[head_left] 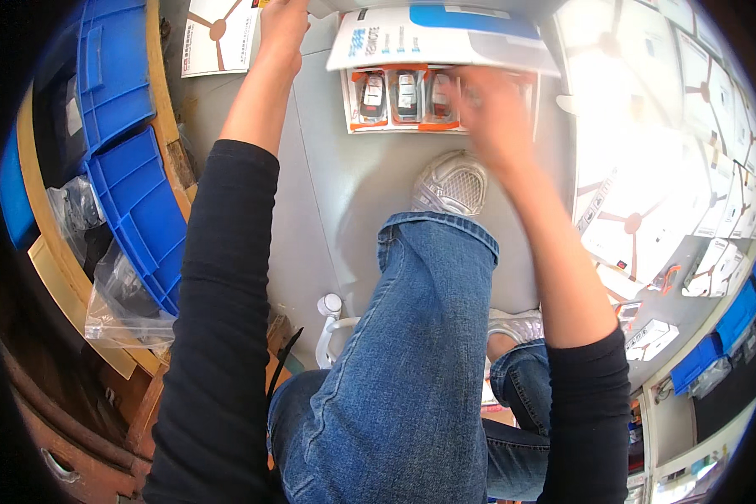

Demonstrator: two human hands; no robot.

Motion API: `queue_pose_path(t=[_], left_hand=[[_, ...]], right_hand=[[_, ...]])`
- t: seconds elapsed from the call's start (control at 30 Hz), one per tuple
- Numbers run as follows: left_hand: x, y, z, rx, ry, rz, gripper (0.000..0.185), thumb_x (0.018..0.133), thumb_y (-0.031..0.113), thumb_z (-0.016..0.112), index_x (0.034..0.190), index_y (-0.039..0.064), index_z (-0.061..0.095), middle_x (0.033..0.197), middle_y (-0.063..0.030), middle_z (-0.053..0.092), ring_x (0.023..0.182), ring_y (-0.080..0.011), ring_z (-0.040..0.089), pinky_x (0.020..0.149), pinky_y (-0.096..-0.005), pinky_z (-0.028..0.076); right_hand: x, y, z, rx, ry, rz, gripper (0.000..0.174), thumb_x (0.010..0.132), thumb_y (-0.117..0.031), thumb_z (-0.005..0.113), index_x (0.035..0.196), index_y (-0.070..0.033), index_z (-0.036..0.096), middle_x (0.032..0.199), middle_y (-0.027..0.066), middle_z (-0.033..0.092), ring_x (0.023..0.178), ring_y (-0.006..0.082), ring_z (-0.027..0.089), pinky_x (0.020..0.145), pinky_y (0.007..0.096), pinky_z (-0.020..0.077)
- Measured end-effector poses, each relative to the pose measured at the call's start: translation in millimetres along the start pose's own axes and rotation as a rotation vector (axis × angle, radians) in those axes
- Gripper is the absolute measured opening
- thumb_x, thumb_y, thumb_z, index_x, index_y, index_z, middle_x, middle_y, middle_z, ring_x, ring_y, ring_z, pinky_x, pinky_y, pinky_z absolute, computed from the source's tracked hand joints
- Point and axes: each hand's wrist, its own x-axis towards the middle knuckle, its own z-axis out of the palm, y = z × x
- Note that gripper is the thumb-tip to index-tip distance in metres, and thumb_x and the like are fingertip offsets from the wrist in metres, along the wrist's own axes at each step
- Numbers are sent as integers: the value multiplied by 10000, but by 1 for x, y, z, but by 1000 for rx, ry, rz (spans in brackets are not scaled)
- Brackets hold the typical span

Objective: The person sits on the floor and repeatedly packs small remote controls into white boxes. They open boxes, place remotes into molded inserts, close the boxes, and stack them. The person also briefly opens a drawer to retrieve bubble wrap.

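A white cardboard box [441, 38] with blue and grey printing lies at the top of the view, its flap raised. In its open front sits a row of car remote key fobs, among them a left fob [372, 97] and a middle fob [406, 94], in clear packs with orange edges. My right hand [488, 110] is blurred over the right part of this row; its fingers are partly hidden beneath the flap. Left of the box is my left hand [283, 31], beside a white panel edge at the top. Its grip is unclear because the fingertips are hidden.
A flat white box [217, 38] with a brown fan-like print lies left of my left hand. Blue plastic bins [138, 208] and clear bags [123, 296] line the left side. Glare-lit stacked white boxes [642, 220] fill the right. My shoe [453, 183] stands on the grey floor [309, 189].
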Motion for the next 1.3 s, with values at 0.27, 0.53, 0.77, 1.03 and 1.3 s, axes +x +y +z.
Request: queue_pose_path(t=[0.27,0.53,0.77,1.03,1.3], left_hand=[[-20,16,7,-31,-62,52,790,743,563,576,1255,-1,370,1210,-130,442,1113,-238,402,899,-362,343],[-30,-4,4,-97,-39,75,584,783,396,575,1211,30,422,1196,-92,462,1088,-213,447,901,-345,380],[-74,-57,-17,189,-229,301,359,847,113,504,1205,123,528,1198,-97,525,1126,-181,472,956,-282,349],[-65,-35,-16,-19,-194,-108,405,877,191,459,1243,18,455,1223,-111,500,1114,-208,475,930,-316,374],[-48,-45,-36,99,-333,94,408,806,102,557,1196,-4,500,1092,-95,590,975,-145,551,850,-246,426]], right_hand=[[-19,-18,65,-611,-84,-268,322,777,-227,544,1057,-77,596,1094,28,556,1079,188,460,960,468,280],[-21,16,-3,-145,-26,-197,309,754,-63,543,1060,-84,578,995,101,581,979,270,508,861,386,387],[-45,65,-70,453,166,662,363,875,-199,453,1180,-5,483,1166,123,533,1066,212,496,876,316,400],[12,55,-49,327,-21,565,466,846,-270,515,1198,32,471,1145,187,527,999,263,537,860,320,410],[12,43,-78,444,-64,597,493,843,-370,509,1218,-49,498,1034,117,580,864,143,546,716,275,446]])
